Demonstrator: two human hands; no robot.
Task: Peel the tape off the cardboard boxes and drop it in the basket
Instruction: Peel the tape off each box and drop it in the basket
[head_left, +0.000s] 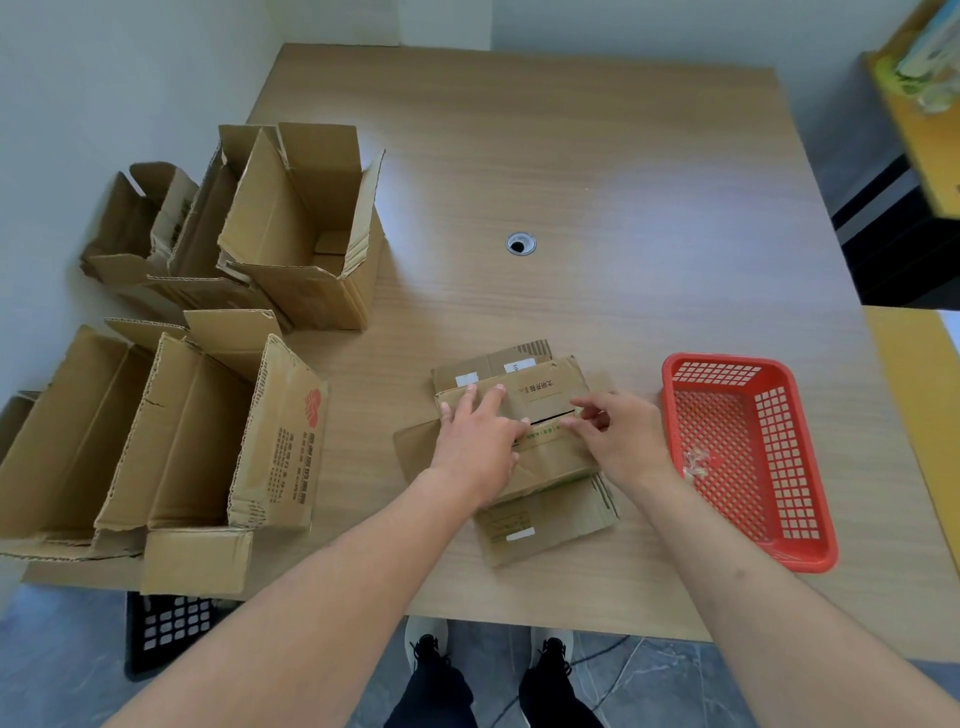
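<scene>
Light wood-grain tabletop (597, 171), seen from the near edge. Far half and centre lie bare except for a small round metal cable port (520, 243). Left edge is crowded w/ tall open brown cardboard boxes (291, 228), some overhanging that edge; a second group of open brown cartons (171, 441) sits at the near-left corner. Red perforated plastic basket (748, 457) stands close to the right edge, near side, just beside the work; a few pale scraps of peeled tape (695, 462) lie on its floor.

Small flattened brown cardboard box w/ green print (545, 457) lies near the middle of the near edge, flaps spread, between the cartons and the basket.

Left hand (480, 441): fingers straight, spread, pressing flat on the box's top panel. Right hand (621, 436): fingertips curled together at the slit between the two top flaps, pinching something small there; the piece itself is too small to make out, prob. tape. White label patches (519, 534) show on the near flap, apart from both hands.
</scene>
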